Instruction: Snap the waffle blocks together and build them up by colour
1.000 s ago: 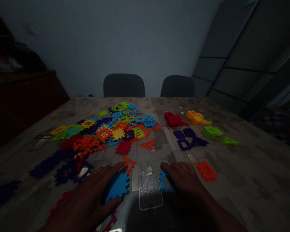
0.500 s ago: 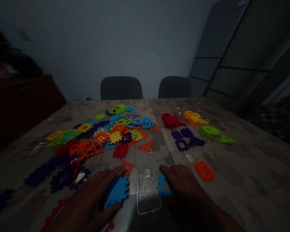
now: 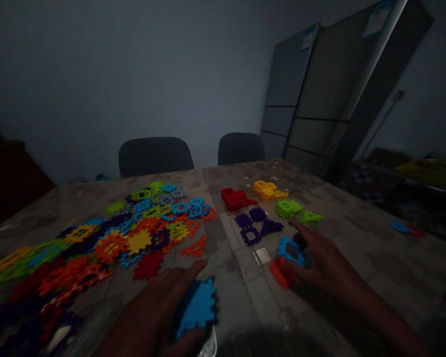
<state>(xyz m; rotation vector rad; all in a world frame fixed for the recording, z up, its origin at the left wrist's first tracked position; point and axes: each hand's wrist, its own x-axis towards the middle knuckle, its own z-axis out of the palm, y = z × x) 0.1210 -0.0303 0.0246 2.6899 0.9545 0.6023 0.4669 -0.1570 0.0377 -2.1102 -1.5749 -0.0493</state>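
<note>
My left hand (image 3: 159, 307) is closed around a blue square toy tile (image 3: 198, 308) with toothed edges, low in the middle of the view. My right hand (image 3: 319, 258) grips a blue toy tile with a round hole (image 3: 290, 250) between thumb and fingers. Just below that tile, partly covered by it and the thumb, is an orange toy tile (image 3: 280, 274). Beyond my right hand lie several dark purple tiles (image 3: 251, 235) and a small pile of green tiles (image 3: 288, 208) beside a green triangle (image 3: 311, 216).
A broad heap of mixed tiles (image 3: 139, 242) covers the left of the patterned table (image 3: 223, 287). A red pile (image 3: 235, 198) and a yellow pile (image 3: 267, 191) sit towards the back. A blue piece (image 3: 399, 227) lies at the far right. Two chairs (image 3: 156, 156) stand behind the table.
My right hand has moved right with the blue holed tile, over to the orange tile. My left hand keeps its blue tile. The camera has turned right.
</note>
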